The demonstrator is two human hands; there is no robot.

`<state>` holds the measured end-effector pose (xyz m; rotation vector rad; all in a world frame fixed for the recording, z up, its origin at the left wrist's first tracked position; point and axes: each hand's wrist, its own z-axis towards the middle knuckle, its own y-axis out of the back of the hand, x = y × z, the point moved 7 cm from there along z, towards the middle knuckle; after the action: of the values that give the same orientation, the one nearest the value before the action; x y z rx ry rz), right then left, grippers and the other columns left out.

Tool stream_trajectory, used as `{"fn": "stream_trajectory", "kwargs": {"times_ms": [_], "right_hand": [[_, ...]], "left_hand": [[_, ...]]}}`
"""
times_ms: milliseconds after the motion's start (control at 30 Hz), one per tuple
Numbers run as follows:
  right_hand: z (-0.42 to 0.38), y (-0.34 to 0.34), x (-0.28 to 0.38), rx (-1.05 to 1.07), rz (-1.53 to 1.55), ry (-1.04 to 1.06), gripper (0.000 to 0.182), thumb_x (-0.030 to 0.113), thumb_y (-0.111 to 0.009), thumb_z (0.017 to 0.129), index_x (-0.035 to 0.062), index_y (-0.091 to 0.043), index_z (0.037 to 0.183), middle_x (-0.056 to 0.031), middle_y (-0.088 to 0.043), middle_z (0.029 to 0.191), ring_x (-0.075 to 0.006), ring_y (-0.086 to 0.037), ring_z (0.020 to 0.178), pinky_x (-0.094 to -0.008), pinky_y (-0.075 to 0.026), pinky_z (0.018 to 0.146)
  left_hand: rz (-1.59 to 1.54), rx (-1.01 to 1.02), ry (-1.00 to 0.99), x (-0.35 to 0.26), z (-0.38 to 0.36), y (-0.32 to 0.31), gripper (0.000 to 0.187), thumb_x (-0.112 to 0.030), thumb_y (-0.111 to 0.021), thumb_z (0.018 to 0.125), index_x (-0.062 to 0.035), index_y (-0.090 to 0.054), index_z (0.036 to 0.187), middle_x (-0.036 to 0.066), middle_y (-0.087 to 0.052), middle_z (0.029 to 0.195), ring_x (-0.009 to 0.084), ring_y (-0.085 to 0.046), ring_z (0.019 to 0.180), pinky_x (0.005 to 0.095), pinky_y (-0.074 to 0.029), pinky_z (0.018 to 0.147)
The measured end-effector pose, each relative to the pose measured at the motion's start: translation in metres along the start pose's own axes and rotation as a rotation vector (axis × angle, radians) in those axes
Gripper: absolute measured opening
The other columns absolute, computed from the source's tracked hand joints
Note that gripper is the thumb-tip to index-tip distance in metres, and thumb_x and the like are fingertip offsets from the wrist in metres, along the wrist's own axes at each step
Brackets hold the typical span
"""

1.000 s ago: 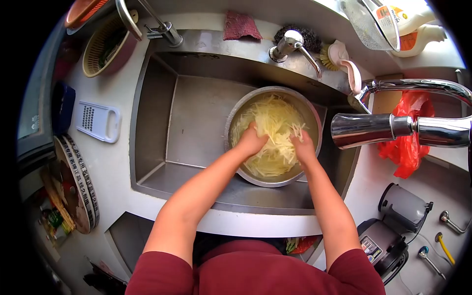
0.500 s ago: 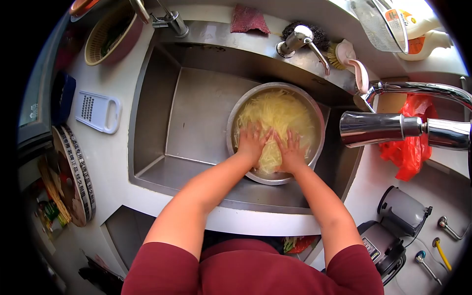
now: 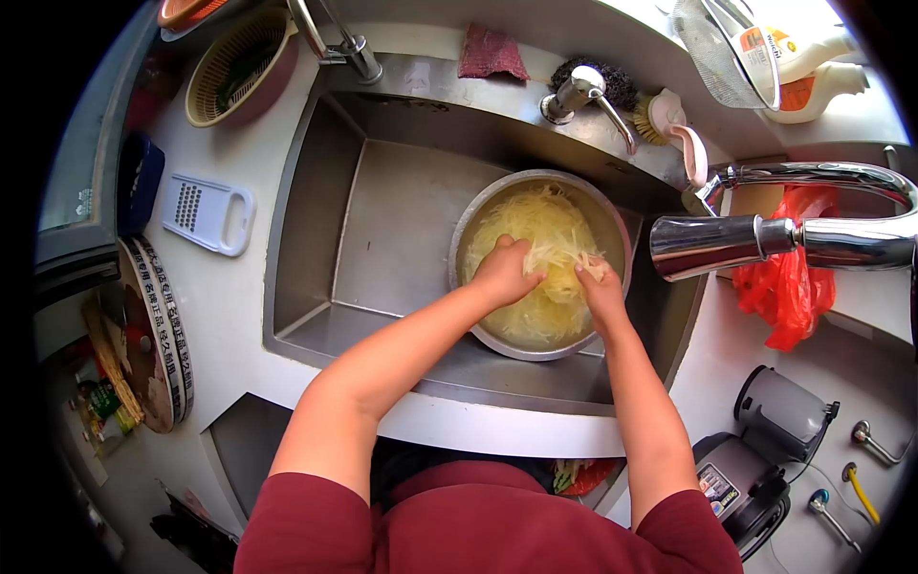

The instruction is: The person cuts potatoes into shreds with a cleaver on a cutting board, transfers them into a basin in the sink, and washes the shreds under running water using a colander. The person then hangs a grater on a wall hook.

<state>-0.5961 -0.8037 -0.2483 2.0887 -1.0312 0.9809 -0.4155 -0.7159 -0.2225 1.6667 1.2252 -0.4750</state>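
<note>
Both hands, left [image 3: 508, 273] and right [image 3: 602, 292], grasp pale shreds [image 3: 535, 210], most of which lie just beyond and between them in the steel bowl [image 3: 463, 220]. Lift loosely and spread the fingers, turning lower strands up gently so they separate without snapping.

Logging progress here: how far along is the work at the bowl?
Done: the shreds look cut, with the grater lying on the counter. In hand: the left hand and right hand handle some over the bowl. Left: the rest lies in the bowl, so draining probably remains.
</note>
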Motion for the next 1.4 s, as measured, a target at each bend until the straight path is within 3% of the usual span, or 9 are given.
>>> {"fn": "stream_trajectory", "kwargs": {"times_ms": [267,400,500,667,833,933,1133,1167,1400], "right_hand": [[-0.012,-0.037,0.054,0.087,-1.134,0.496,0.083,0.022,-0.079,0.067,0.0252,-0.039,0.138,-0.0156,-0.041,0.139,-0.0371,-0.035,0.129,-0.0514,-0.034,0.100],[0.020,-0.056,0.027,0.119,-1.399,0.410,0.100,0.022,-0.079,0.063,0.0394,-0.022,0.144,-0.0144,-0.028,0.147,-0.0441,-0.020,0.136,-0.0639,-0.029,0.099],[0.047,-0.062,-0.002,-0.081,-1.531,0.437,0.093,0.021,-0.076,0.064,0.0319,-0.029,0.143,-0.0143,-0.036,0.143,-0.0413,-0.029,0.133,-0.0583,-0.034,0.099],[0.064,-0.031,-0.019,-0.130,-0.970,0.188,0.065,0.028,-0.072,0.068,0.0153,-0.051,0.128,-0.0154,-0.058,0.121,-0.0363,-0.054,0.112,-0.0436,-0.046,0.088],[0.037,-0.007,-0.035,-0.094,-0.037,-0.265,0.056,0.031,-0.072,0.075,0.0043,-0.055,0.121,-0.0150,-0.062,0.112,-0.0299,-0.062,0.099,-0.0366,-0.048,0.083],[0.007,-0.012,-0.005,0.126,0.060,-0.187,0.057,0.026,-0.073,0.077,-0.0003,-0.053,0.122,-0.0141,-0.062,0.109,-0.0246,-0.061,0.099,-0.0320,-0.047,0.083],[-0.030,-0.007,0.035,0.062,-0.729,0.466,0.067,0.024,-0.079,0.070,0.0016,-0.050,0.126,-0.0233,-0.044,0.133,-0.0325,-0.050,0.117,-0.0354,-0.042,0.096],[-0.029,-0.012,0.027,0.116,-0.920,0.460,0.087,0.030,-0.081,0.066,0.0104,-0.039,0.139,-0.0233,-0.024,0.146,-0.0386,-0.033,0.131,-0.0456,-0.033,0.105],[-0.020,-0.050,0.001,0.297,-1.473,0.432,0.117,0.039,-0.082,0.059,0.0331,-0.008,0.149,-0.0203,-0.012,0.152,-0.0429,-0.012,0.139,-0.0634,-0.021,0.105]], "left_hand": [[0.670,0.001,-0.116,-0.011,0.008,-0.013,0.112,-0.034,-0.082,0.062,-0.0123,-0.014,0.148,0.028,-0.018,0.146,0.0446,-0.020,0.135,0.0569,-0.026,0.106],[0.832,-0.030,-0.116,0.018,0.039,-0.037,0.112,-0.030,-0.081,0.062,-0.0140,-0.011,0.148,0.027,-0.021,0.146,0.0415,-0.023,0.135,0.0601,-0.032,0.099],[0.742,-0.099,-0.076,0.043,0.064,-0.051,0.099,-0.026,-0.079,0.063,-0.0129,-0.024,0.144,0.024,-0.031,0.142,0.0390,-0.036,0.128,0.0537,-0.041,0.093],[0.214,-0.057,0.267,0.028,0.048,-0.013,0.066,-0.028,-0.074,0.068,-0.0084,-0.049,0.127,0.016,-0.060,0.117,0.0295,-0.061,0.103,0.0395,-0.050,0.084],[-0.071,0.078,0.296,0.044,0.031,-0.018,0.059,-0.035,-0.075,0.067,-0.0053,-0.059,0.116,0.017,-0.063,0.110,0.0293,-0.060,0.104,0.0381,-0.048,0.087],[-0.083,0.066,0.190,0.020,0.012,-0.009,0.062,-0.034,-0.076,0.067,-0.0040,-0.058,0.118,0.022,-0.060,0.113,0.0332,-0.059,0.105,0.0392,-0.047,0.089],[0.161,0.062,-0.144,-0.014,-0.022,-0.013,0.089,-0.038,-0.077,0.068,-0.0062,-0.033,0.138,0.028,-0.031,0.139,0.0425,-0.038,0.125,0.0457,-0.036,0.101],[0.353,0.068,-0.168,-0.016,-0.027,-0.015,0.094,-0.040,-0.077,0.068,-0.0069,-0.029,0.141,0.027,-0.028,0.141,0.0431,-0.033,0.129,0.0474,-0.032,0.104],[0.997,0.198,-0.221,0.016,-0.019,-0.044,0.116,-0.056,-0.075,0.063,-0.0145,-0.009,0.149,0.020,-0.015,0.152,0.0404,-0.020,0.138,0.0532,-0.016,0.111]]}}
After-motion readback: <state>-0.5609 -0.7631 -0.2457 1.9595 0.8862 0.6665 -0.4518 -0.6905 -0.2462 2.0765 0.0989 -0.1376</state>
